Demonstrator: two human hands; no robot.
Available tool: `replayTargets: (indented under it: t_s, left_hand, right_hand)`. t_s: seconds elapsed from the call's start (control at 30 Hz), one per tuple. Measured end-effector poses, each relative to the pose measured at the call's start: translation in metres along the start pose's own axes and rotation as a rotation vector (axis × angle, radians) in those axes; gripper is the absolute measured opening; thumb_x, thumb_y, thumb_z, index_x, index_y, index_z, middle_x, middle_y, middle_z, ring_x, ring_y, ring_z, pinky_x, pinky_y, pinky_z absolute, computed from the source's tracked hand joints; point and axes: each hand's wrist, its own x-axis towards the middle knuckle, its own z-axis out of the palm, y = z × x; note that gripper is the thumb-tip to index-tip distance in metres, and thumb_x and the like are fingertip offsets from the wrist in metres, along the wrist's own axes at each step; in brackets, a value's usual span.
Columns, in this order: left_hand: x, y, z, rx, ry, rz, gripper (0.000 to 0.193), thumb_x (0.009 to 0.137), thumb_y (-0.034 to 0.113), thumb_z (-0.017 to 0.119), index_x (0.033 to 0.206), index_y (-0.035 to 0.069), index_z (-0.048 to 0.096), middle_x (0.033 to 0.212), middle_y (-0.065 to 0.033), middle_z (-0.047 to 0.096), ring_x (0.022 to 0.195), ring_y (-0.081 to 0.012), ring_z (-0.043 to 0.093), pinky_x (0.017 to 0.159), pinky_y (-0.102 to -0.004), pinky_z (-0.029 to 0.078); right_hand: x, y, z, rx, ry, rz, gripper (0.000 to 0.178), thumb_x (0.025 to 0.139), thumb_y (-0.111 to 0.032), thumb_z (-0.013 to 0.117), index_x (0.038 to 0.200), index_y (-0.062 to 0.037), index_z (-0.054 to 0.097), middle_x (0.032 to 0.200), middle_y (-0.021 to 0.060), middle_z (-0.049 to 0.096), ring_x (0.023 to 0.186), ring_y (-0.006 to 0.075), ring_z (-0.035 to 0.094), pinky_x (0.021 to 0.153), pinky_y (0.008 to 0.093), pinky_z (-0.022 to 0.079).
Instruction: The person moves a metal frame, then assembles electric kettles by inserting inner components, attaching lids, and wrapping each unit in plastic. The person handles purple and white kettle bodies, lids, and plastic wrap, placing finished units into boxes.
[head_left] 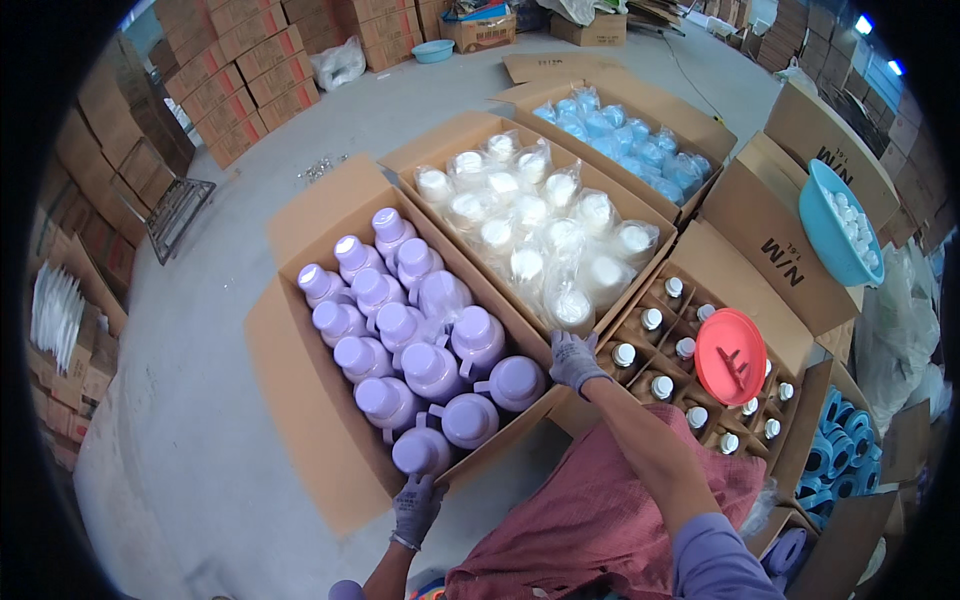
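In front of me stands an open cardboard box packed with purple thermos flasks with handles. My left hand, in a grey glove, grips its near edge beside the closest flask. Further right, my right hand, also gloved, has its fingers closed over the box's right corner. That hand is also close to the neighbouring cardboard box, which holds white flasks in clear plastic bags. The undersides of both hands' grips are hidden.
Behind, another box holds bagged blue items. At right, a divided carton of white-capped bottles carries a red dish. A blue basin of small white parts sits on its flaps. Stacked cartons and a metal trolley stand left.
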Motion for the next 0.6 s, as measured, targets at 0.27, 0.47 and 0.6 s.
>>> replayTargets:
  t_s: [0.27,0.47,0.6]
  left_hand:
    - [0.102,0.019,-0.058,0.014,-0.18,0.117,0.027,0.088,0.032,0.067,0.098,0.007,0.063,0.091,-0.0157,0.067,0.074,-0.0373,0.066,0.064,-0.0493,0.052]
    - [0.283,0.041,-0.024,0.143,0.367,0.04,0.063,0.083,0.024,0.071,0.138,0.004,0.047,0.126,-0.0263,0.056,0.111,-0.0429,0.057,0.091,-0.0482,0.047]
    - [0.319,0.057,-0.006,-0.639,0.185,-0.015,0.02,0.091,0.015,0.06,0.107,0.004,0.068,0.085,-0.0113,0.07,0.077,-0.0248,0.067,0.072,-0.0388,0.054]
  right_hand:
    - [-0.014,-0.029,0.006,0.001,0.01,-0.029,0.027,0.088,-0.013,0.054,0.115,-0.0099,0.054,0.105,0.009,0.068,0.098,0.026,0.067,0.093,0.0663,0.033]
    - [-0.013,-0.031,0.007,-0.02,-0.071,-0.071,0.049,0.088,-0.026,0.059,0.129,-0.0021,0.047,0.113,0.0157,0.064,0.106,0.0302,0.064,0.104,0.066,0.031]
    - [-0.022,-0.031,-0.026,0.452,-0.048,-0.108,0.091,0.084,-0.042,0.069,0.151,-0.0001,0.023,0.139,0.0248,0.046,0.128,0.0379,0.049,0.112,0.0496,0.032]
